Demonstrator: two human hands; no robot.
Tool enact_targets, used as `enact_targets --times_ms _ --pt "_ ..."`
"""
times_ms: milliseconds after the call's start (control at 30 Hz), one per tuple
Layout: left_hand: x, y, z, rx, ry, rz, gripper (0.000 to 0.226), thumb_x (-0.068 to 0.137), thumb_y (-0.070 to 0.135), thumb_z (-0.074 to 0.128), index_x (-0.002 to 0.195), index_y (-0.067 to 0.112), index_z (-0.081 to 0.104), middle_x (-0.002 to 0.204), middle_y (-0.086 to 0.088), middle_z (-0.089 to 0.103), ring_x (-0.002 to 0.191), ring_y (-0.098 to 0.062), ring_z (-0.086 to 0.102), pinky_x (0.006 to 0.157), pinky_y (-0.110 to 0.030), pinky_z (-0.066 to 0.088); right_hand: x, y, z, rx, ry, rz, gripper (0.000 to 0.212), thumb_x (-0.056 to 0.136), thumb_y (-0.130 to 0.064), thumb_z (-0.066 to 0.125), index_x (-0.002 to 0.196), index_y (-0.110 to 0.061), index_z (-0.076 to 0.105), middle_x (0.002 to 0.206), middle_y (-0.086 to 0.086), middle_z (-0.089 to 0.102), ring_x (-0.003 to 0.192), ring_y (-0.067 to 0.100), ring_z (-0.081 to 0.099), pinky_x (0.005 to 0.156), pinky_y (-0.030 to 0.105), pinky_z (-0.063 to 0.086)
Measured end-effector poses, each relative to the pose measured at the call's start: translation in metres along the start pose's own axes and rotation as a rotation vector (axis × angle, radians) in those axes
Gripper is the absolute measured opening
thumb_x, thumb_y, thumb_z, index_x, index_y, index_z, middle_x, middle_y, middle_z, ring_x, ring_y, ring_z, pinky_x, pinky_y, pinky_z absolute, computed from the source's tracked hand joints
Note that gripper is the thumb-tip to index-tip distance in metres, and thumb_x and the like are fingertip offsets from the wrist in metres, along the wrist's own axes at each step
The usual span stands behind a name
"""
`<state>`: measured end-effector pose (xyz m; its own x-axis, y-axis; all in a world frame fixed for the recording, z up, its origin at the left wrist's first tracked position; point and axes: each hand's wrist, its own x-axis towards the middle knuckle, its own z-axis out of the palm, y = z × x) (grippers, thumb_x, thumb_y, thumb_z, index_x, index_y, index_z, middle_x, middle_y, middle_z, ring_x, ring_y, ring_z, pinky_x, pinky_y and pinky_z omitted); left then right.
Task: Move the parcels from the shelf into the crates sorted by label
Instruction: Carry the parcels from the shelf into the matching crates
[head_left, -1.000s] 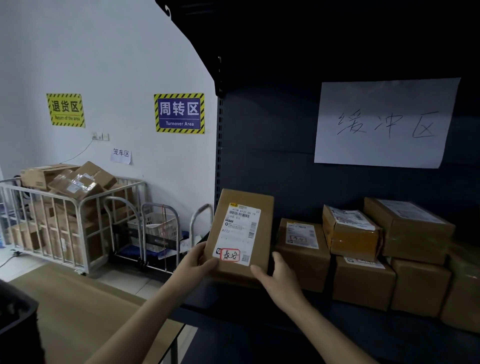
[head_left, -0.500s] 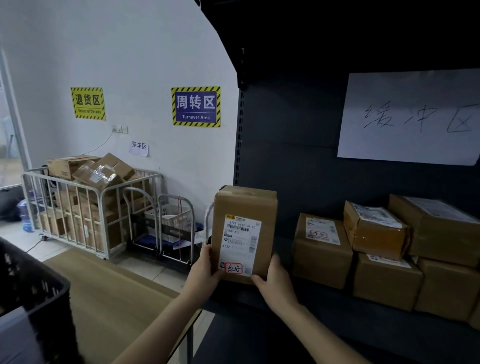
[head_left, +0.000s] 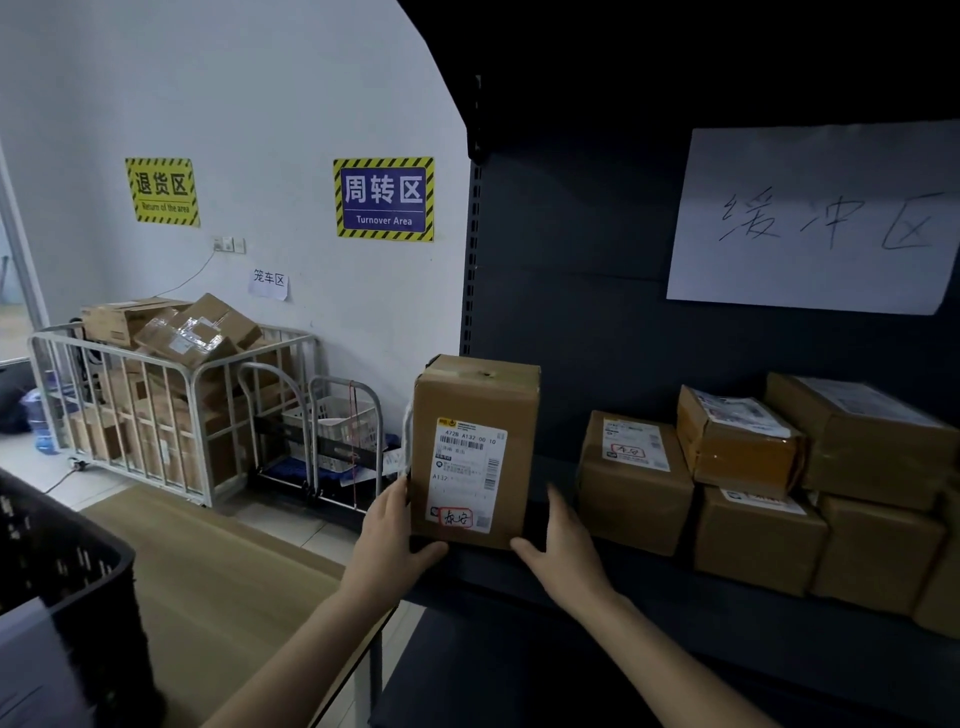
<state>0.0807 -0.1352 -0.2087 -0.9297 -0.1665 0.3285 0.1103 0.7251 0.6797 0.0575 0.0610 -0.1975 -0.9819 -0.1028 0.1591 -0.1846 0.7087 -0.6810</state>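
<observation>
cardboard parcel (head_left: 475, 395), label (head_left: 467, 473) small print illegible

Both bare forearms reach forward, converging. The left hand (head_left: 395, 535) grips the parcel (head_left: 475, 452) at its lower left corner, thumb across the bottom edge; the right hand (head_left: 563, 556) holds the lower right corner, fingers upright along the side.
</observation>
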Motion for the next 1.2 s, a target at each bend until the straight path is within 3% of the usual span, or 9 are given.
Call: enact_targets --times_ms 133,267,367,433,767,833,900,967,1200 --pt "-0.018 0.003 0.003 0.133 0.053 0.055 0.085 0.082 0.035 0.067 0.147 0.018 0.016 0.15 0.0 0.025 0.141 -0.019 0.02 0.113 -0.033 0.026 -0.011 0.01 -0.019 -0.055 -0.007 -0.008 0.081 0.09 -0.031 0.058 0.149 -0.024 0.002 0.156 0.002 0.016 0.141 0.017 0.025 0.111 0.032 0.029" --pt "-0.03 0.011 0.015 0.28 0.078 0.178 0.071 0.081 0.038 0.068 0.14 0.015 0.035 0.138 -0.002 0.042 0.131 -0.021 0.037 0.103 -0.03 0.039 -0.025 0.026 -0.042 -0.147 0.016 -0.054 0.076 0.093 -0.035 0.053 0.149 -0.025 0.003 0.156 0.001 0.016 0.141 0.016 0.025 0.111 0.03 0.029" --pt "-0.029 0.019 0.032 0.421 0.047 0.382 0.072 0.059 0.038 0.084 0.119 0.012 0.054 0.11 -0.004 0.063 0.102 -0.026 0.064 0.079 -0.031 0.056 -0.034 0.039 -0.059 -0.224 0.039 -0.068 0.072 0.094 -0.037 0.049 0.149 -0.023 0.005 0.156 0.002 0.017 0.14 0.017 0.026 0.11 0.03 0.032" --pt "-0.028 0.033 0.043 0.486 0.057 0.48 0.076 0.05 0.045 0.086 0.111 0.014 0.054 0.1 -0.002 0.067 0.09 -0.022 0.069 0.069 -0.028 0.057 -0.04 0.048 -0.07 -0.279 0.064 -0.08 0.071 0.095 -0.038 0.048 0.15 -0.021 0.005 0.156 0.001 0.016 0.141 0.016 0.023 0.112 0.029 0.029" --pt "-0.016 0.096 0.088 0.607 -0.066 0.663 0.072 0.043 0.055 0.084 0.103 0.016 0.071 0.102 0.004 0.07 0.094 -0.014 0.069 0.075 -0.023 0.057 -0.064 0.091 -0.109 -0.427 0.114 -0.011 0.068 0.096 -0.039 0.044 0.15 -0.019 0.009 0.156 0.001 0.017 0.142 0.015 0.022 0.115 0.027 0.023" --pt "-0.013 0.103 0.093 0.57 -0.088 0.597 0.075 0.054 0.051 0.083 0.116 0.011 0.065 0.117 -0.002 0.065 0.108 -0.018 0.064 0.085 -0.024 0.054 -0.066 0.095 -0.114 -0.42 0.121 0.008 0.067 0.096 -0.039 0.044 0.15 -0.019 0.009 0.156 0.001 0.017 0.141 0.015 0.022 0.115 0.027 0.023" --pt "-0.01 0.112 0.097 0.513 -0.173 0.52 0.078 0.08 0.041 0.067 0.142 0.006 0.035 0.147 -0.007 0.037 0.137 -0.022 0.036 0.107 -0.029 0.037 -0.066 0.097 -0.117 -0.413 0.132 0.02 0.067 0.096 -0.039 0.044 0.15 -0.019 0.011 0.156 0.001 0.018 0.142 0.015 0.022 0.115 0.027 0.023" --pt "-0.005 0.118 0.102 0.465 -0.221 0.453 0.081 0.091 0.037 0.052 0.15 0.009 0.004 0.158 -0.006 0.008 0.146 -0.021 0.009 0.116 -0.029 0.023 -0.064 0.095 -0.118 -0.395 0.152 0.017 0.065 0.096 -0.039 0.044 0.149 -0.018 0.012 0.155 0.001 0.02 0.141 0.014 0.022 0.115 0.026 0.024" --pt "0.019 0.13 0.112 0.355 -0.219 0.33 0.092 0.091 0.039 0.052 0.147 0.012 -0.017 0.158 -0.009 -0.005 0.146 -0.024 0.013 0.112 -0.032 0.031 -0.043 0.076 -0.116 -0.32 0.23 -0.023 0.061 0.096 -0.037 0.044 0.148 -0.018 0.018 0.153 -0.002 0.025 0.139 0.011 0.026 0.112 0.025 0.027"
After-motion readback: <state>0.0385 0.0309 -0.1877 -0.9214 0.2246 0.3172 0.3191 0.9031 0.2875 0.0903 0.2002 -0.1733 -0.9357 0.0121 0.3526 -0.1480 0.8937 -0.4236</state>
